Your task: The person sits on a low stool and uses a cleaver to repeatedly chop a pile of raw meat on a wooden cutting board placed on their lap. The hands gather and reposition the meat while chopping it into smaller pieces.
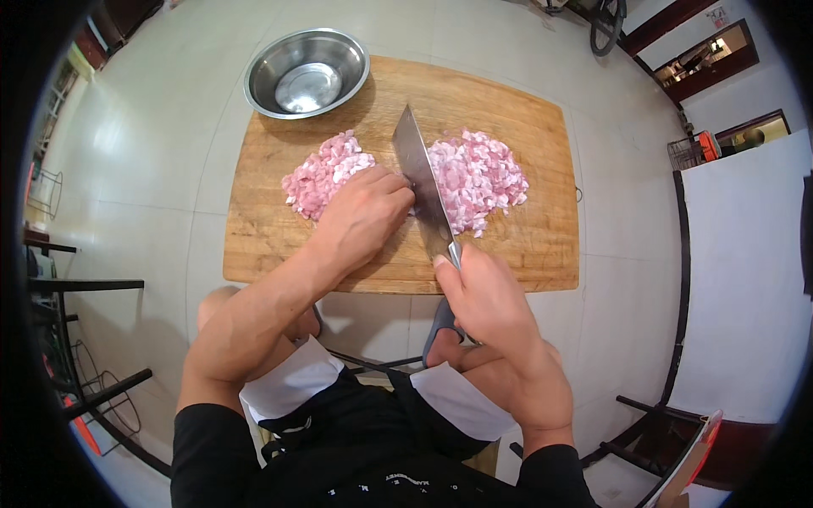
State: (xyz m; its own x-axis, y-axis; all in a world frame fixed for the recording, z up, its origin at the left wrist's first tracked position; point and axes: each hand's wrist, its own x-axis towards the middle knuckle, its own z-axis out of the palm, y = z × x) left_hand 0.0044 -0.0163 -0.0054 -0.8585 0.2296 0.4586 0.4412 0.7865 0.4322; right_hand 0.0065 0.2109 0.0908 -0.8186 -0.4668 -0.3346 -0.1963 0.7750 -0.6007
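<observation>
My right hand (491, 292) is closed around the handle of a cleaver (423, 169). The broad blade slants away from me over the wooden cutting board (542, 254), between two heaps of pink diced meat. My left hand (366, 212) is closed, its fingers curled and the knuckles up against the blade's left face. Whatever lies under those fingers is hidden. The smaller meat heap (318, 178) shows beyond and left of my left hand, partly covered by it. To the right of the blade spreads the larger meat heap (481, 179).
A metal bowl (356, 80) stands at the board's far left corner, with no meat visible in it. Below the board's near edge are my knees and slippered feet. Black-framed furniture (93, 285) stands at left, a white-topped table (741, 288) at right, on a tiled floor (144, 190).
</observation>
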